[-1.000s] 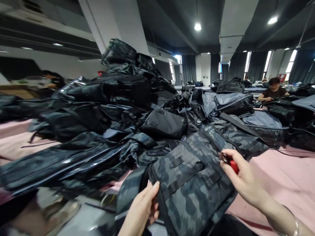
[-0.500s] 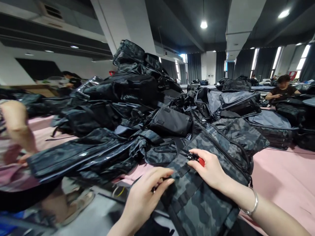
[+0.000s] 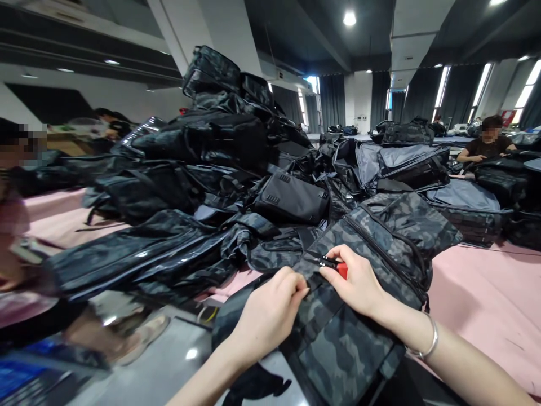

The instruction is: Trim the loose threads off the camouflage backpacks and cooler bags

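A grey camouflage bag (image 3: 372, 248) lies in front of me on the pink table. My right hand (image 3: 357, 282) is closed around a small red-handled cutting tool (image 3: 336, 265) whose black tip rests on the bag's upper left corner. My left hand (image 3: 270, 313) pinches the bag's fabric edge right beside that tip, fingers curled tight. A silver bracelet (image 3: 426, 341) circles my right wrist.
A tall heap of black and camouflage bags (image 3: 211, 146) fills the table (image 3: 486, 293) to the left and behind. Open bags with grey lining (image 3: 397, 163) lie at the back right, where a person (image 3: 486, 146) sits. Another person (image 3: 17, 225) is at the far left.
My left hand has moved from the bag's lower edge up to its corner and closed on the fabric. My right hand with the tool has shifted left to the same corner.
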A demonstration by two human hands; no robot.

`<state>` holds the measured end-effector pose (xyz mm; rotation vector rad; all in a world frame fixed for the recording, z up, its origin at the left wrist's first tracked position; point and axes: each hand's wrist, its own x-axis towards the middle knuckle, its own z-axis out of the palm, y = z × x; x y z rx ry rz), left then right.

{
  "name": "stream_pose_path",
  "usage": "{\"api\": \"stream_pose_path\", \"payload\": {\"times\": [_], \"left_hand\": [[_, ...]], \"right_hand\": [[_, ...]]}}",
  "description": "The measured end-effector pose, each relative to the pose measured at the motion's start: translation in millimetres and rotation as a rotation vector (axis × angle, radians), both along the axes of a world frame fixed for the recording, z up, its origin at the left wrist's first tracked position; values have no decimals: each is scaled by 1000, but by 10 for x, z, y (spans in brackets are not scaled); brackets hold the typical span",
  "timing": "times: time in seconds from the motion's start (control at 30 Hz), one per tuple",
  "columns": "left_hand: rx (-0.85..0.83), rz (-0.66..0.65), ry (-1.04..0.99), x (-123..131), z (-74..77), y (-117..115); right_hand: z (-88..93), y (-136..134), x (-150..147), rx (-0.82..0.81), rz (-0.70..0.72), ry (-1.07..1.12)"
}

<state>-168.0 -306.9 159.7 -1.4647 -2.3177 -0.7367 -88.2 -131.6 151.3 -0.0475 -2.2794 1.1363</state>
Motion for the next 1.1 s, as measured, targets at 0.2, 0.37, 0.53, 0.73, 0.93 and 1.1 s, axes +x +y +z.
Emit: {"api": "stream_pose_path", "payload": {"times": [0.2,0.37,0.53,0.73,0.93,1.1], "left_hand": [[236,-119,-402,114,-11,-225],[185,-110,-235,184,-160,-279],[39,-91,-51,155,-269,-318],[79,-82,107,193,-290,-248],[194,-89,110,206,-314,-232],[218,-78,87,196,-374,-252]], "right_hand": [[26,27,-48,-18,-13,-22],[91,-2,104,59,-4,9],[-65,-86,512,145,72,-92],[-335,-177,722,251,44,-52],[-400,-187,707,293,52,-10],[-409,-211,692,325,58,12]]}}
